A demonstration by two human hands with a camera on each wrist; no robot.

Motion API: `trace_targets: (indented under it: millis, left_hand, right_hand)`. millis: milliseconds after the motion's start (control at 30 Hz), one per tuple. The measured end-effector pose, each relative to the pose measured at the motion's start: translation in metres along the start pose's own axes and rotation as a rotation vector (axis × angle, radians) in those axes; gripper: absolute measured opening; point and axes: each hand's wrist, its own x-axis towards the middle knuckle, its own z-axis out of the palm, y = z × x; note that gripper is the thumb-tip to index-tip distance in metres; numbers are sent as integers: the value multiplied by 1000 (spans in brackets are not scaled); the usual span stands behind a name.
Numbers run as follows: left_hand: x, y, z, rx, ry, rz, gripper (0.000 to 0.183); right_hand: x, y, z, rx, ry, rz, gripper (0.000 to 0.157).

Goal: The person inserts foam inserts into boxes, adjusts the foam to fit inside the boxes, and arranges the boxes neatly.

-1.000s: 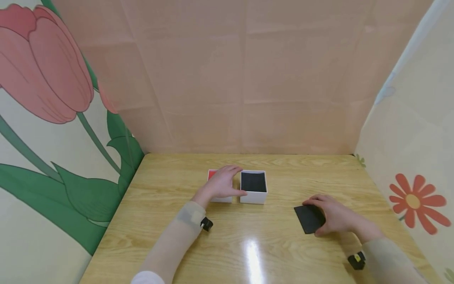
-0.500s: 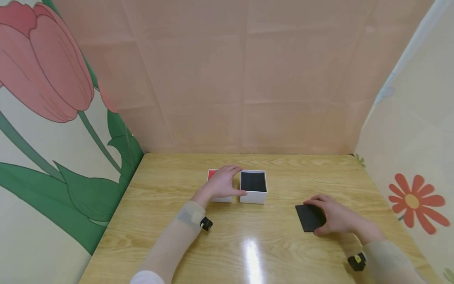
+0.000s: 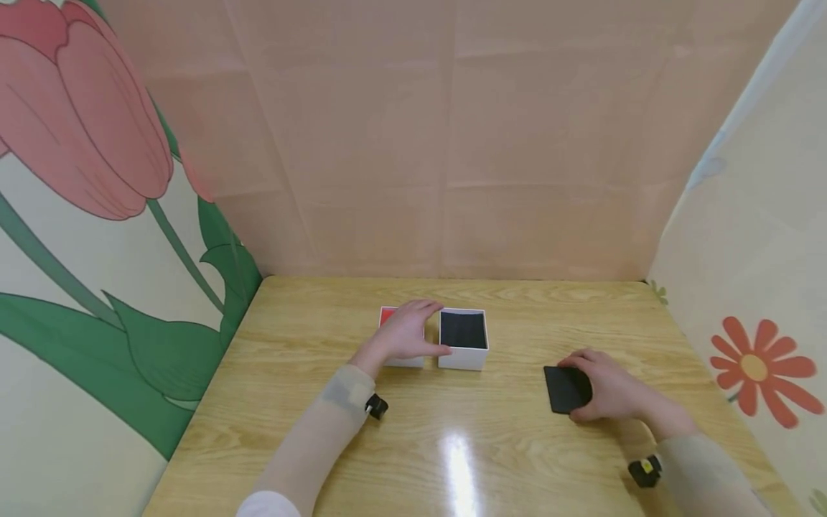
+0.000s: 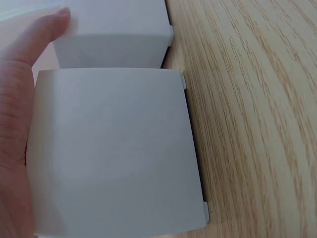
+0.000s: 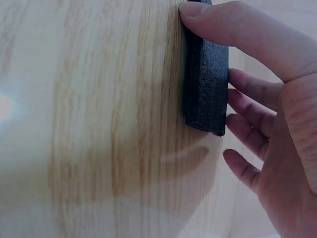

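My left hand [image 3: 407, 332] reaches over the left white box and holds the right white box [image 3: 461, 360] by its left end, thumb at the near side and fingers at the far rim. In the left wrist view the thumb [image 4: 52, 27] touches that box. Black material [image 3: 464, 329] fills the right box's opening. Red shows inside the left box [image 3: 403, 362], partly hidden by my hand. My right hand [image 3: 610, 388] grips a flat black square [image 3: 565, 390] at the right, thumb at its near edge, fingers at the far edge. The right wrist view shows its thick, dark side [image 5: 208, 84].
The boxes stand a little apart on a wood-grain table [image 3: 310, 323]. A pink-brown sheet [image 3: 446, 143] hangs behind the table. Flower-patterned panels close in the left and right sides. A bright reflection lies on the near tabletop.
My right hand has shifted the black square slightly away and to the right, turning it a little clockwise. The left hand and both boxes stay in place.
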Motion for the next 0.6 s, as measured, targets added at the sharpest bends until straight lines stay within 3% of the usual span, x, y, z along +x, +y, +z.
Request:
trace_targets:
  millis: [300,600]
  left_hand:
    - [-1,3,-2,-7,-8,0,102]
    - [1,1,-1,-3,0,6,101]
  right_hand:
    - [1,2,4,2,11,30,97]
    - [8,1,9,34,65,51,93]
